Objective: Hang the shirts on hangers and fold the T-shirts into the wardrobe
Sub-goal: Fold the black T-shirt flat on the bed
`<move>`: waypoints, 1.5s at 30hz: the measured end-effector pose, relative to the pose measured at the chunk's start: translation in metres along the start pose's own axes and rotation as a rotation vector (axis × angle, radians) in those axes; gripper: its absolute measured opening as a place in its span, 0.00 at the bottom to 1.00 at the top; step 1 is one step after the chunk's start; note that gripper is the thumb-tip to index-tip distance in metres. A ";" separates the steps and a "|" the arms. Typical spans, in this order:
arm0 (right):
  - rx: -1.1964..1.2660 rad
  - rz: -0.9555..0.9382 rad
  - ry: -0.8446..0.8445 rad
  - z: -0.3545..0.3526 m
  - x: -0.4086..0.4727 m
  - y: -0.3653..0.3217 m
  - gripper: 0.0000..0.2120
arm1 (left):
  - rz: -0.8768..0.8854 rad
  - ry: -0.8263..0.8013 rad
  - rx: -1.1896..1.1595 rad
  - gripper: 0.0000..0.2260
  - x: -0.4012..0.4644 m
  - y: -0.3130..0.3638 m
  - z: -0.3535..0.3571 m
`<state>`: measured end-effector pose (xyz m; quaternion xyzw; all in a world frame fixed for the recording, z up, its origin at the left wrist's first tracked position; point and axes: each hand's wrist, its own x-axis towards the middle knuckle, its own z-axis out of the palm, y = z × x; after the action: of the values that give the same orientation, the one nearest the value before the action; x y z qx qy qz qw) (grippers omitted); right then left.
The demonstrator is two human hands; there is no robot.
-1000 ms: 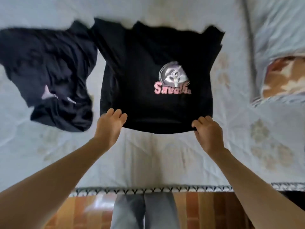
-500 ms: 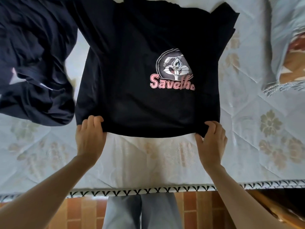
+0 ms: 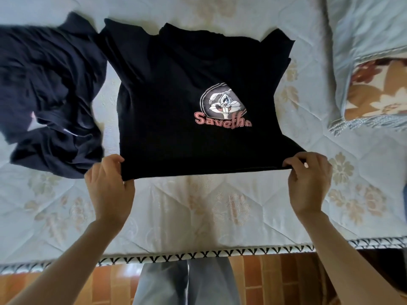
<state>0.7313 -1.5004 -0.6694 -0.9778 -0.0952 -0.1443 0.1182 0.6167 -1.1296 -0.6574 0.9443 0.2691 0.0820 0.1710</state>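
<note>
A black T-shirt (image 3: 176, 89) with a rabbit print and pink lettering lies on the mattress (image 3: 198, 212), its sides folded in. My left hand (image 3: 109, 186) pinches the near left corner of its hem. At the near right corner my right hand (image 3: 308, 183) pinches the hem as well. The near edge is lifted slightly off the mattress between both hands. A crumpled dark navy garment (image 3: 48, 97) lies to the left, touching the T-shirt's left shoulder.
A pale blue pillow (image 3: 370, 29) and a brown floral cushion (image 3: 378, 93) lie at the right. The mattress edge with black-and-white trim (image 3: 198, 254) runs near me; my legs (image 3: 185, 280) stand on the orange tiled floor (image 3: 55, 282).
Both hands went from resting at the hem to pinching its two near corners and raising the edge. The camera view shifted.
</note>
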 end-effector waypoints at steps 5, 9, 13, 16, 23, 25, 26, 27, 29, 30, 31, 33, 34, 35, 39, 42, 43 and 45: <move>-0.055 0.011 -0.267 0.009 -0.044 0.011 0.19 | 0.161 -0.265 0.288 0.11 -0.031 -0.046 0.012; -0.073 0.095 -0.509 0.023 -0.075 0.003 0.15 | -0.003 -0.521 0.393 0.13 -0.036 -0.064 0.028; 0.114 0.188 -0.398 0.017 -0.080 -0.037 0.06 | -0.439 -0.500 0.038 0.13 -0.035 -0.053 0.033; 0.379 0.534 -0.652 0.018 -0.082 -0.082 0.08 | -0.842 -0.469 -0.267 0.03 -0.038 -0.037 0.037; 1.065 1.787 -0.784 0.031 -0.071 -0.151 0.13 | -1.601 -0.665 -1.114 0.13 -0.051 0.005 0.046; 1.138 1.895 -0.625 0.036 -0.070 -0.164 0.10 | -1.684 -0.601 -1.147 0.12 -0.050 0.015 0.050; 1.129 1.902 -0.587 0.038 -0.069 -0.169 0.10 | -1.707 -0.562 -1.118 0.13 -0.050 0.020 0.051; 1.095 1.901 -0.567 0.040 -0.068 -0.172 0.11 | -1.722 -0.510 -1.094 0.13 -0.050 0.025 0.052; 1.027 1.912 -0.557 0.043 -0.071 -0.175 0.11 | -1.736 -0.382 -1.092 0.14 -0.050 0.032 0.054; 1.012 1.928 -0.556 0.042 -0.073 -0.175 0.10 | -1.745 -0.327 -1.107 0.13 -0.050 0.034 0.055; 1.003 1.945 -0.554 0.041 -0.077 -0.174 0.09 | -1.755 -0.290 -1.115 0.12 -0.051 0.035 0.055; 0.977 1.962 -0.562 0.038 -0.084 -0.171 0.08 | -1.754 -0.275 -1.085 0.09 -0.056 0.032 0.056; 0.965 1.967 -0.569 0.036 -0.087 -0.169 0.08 | -1.751 -0.276 -1.076 0.08 -0.059 0.030 0.057; 0.955 1.973 -0.571 0.034 -0.090 -0.168 0.08 | -1.756 -0.268 -1.069 0.08 -0.062 0.028 0.057; 0.945 1.964 -0.626 0.033 -0.098 -0.170 0.09 | -1.746 -0.150 -1.043 0.14 -0.069 0.016 0.052; 1.047 1.908 -0.811 0.036 -0.103 -0.181 0.09 | -1.659 -0.006 -0.983 0.15 -0.065 -0.003 0.049; 1.075 1.886 -0.882 0.038 -0.104 -0.186 0.09 | -1.620 0.018 -0.946 0.15 -0.063 -0.010 0.048; 1.122 1.855 -0.990 0.041 -0.103 -0.198 0.09 | -1.554 0.031 -0.873 0.14 -0.060 -0.023 0.046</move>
<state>0.6016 -1.3163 -0.6979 -0.4348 0.5630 0.4512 0.5390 0.5661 -1.1559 -0.7123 0.3447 0.7804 0.0508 0.5193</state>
